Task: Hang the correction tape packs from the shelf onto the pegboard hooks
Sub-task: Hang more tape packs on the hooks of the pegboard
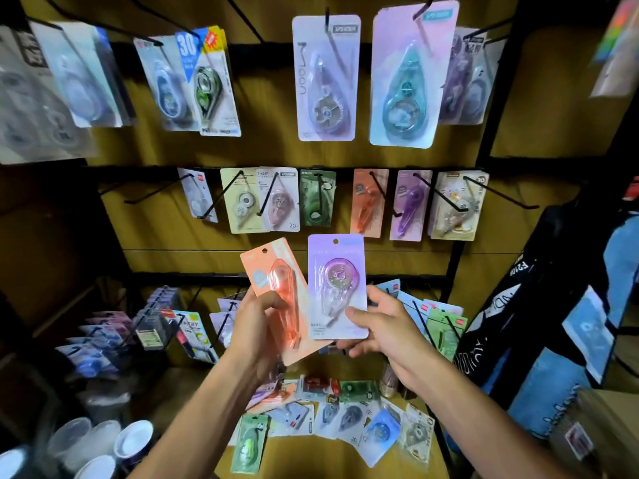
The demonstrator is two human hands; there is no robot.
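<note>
You are between pickup and hanging: your left hand [257, 326] grips the orange pack [276, 292], your right hand [380, 323] pinches the purple pack [337, 285], above the shelf [408, 468], so next thread each hole onto a matching middle-row hook [382, 195].

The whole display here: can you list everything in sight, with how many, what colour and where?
Orange pack: one, orange, in left hand.
Purple pack: one, lilac, in right hand.
Hung packs: many, mixed colours, on pegboard hooks in rows.
Loose packs: a dozen or so, mixed, on shelf below.
Cups: several, white, lower left.
Bag: one, black and blue, right.
Hands: left hand and right hand, each gripping a pack.
</note>
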